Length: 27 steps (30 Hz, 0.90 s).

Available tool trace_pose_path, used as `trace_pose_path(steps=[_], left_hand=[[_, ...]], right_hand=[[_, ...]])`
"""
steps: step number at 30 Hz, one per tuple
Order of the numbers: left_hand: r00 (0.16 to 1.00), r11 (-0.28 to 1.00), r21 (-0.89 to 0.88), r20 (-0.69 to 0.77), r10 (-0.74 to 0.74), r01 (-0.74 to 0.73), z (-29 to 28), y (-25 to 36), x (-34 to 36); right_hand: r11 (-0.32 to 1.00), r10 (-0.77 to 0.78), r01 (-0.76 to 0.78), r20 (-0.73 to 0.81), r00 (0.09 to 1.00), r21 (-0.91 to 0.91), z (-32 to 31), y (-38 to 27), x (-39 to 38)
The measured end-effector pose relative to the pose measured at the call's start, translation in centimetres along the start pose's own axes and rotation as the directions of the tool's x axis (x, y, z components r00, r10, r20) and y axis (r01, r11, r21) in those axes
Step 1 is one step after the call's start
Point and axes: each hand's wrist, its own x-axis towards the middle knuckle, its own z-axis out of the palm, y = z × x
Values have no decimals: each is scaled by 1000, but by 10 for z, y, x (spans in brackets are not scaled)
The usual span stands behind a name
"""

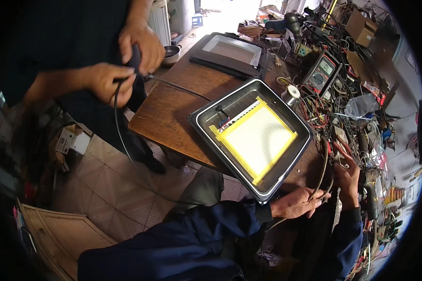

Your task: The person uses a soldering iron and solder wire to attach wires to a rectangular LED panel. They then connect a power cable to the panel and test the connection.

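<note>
My left hand (295, 203) is closed on a brown-grey cable (324, 164), which loops up past the fingers at the table's right edge. Close beside it, my right hand (347, 182) grips what look like red-handled pliers (344, 151); their jaws are hard to make out. To the left of both hands lies an open black floodlight housing (206, 136), its panel (258, 136) bordered with yellow tape. Across the table a co-worker's two hands (140, 44) hold a black cable (183, 88) that runs to the housing.
A black-framed glass cover (234, 49) lies on the far part of the wooden table (169, 107). On the right are a multimeter (322, 72), a solder spool (291, 93) and heaped wires. A pot (171, 54) stands beyond the table; a wooden cabinet (63, 229) is at lower left.
</note>
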Motion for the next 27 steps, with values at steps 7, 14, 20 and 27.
trace_pose_path(steps=[7, 14, 20, 27], left_hand=[[988, 988, 3, 5, -152, 152, 5, -3, -14], [970, 957, 165, -90, -226, 238, -5, 3, -72], [950, 934, 172, -25, -312, 312, 4, -4, -87], [964, 912, 334, 34, -265, 239, -2, -22, -102]], right_hand=[[966, -220, 250, -306, 926, 61, -57, -30, -20], [877, -450, 434, -665, 596, -205, -133, -101, -141], [757, -653, 99, -736, 178, -646, -211, -146, -327], [530, -387, -670, -851, 356, -521, -237, -111, -464]])
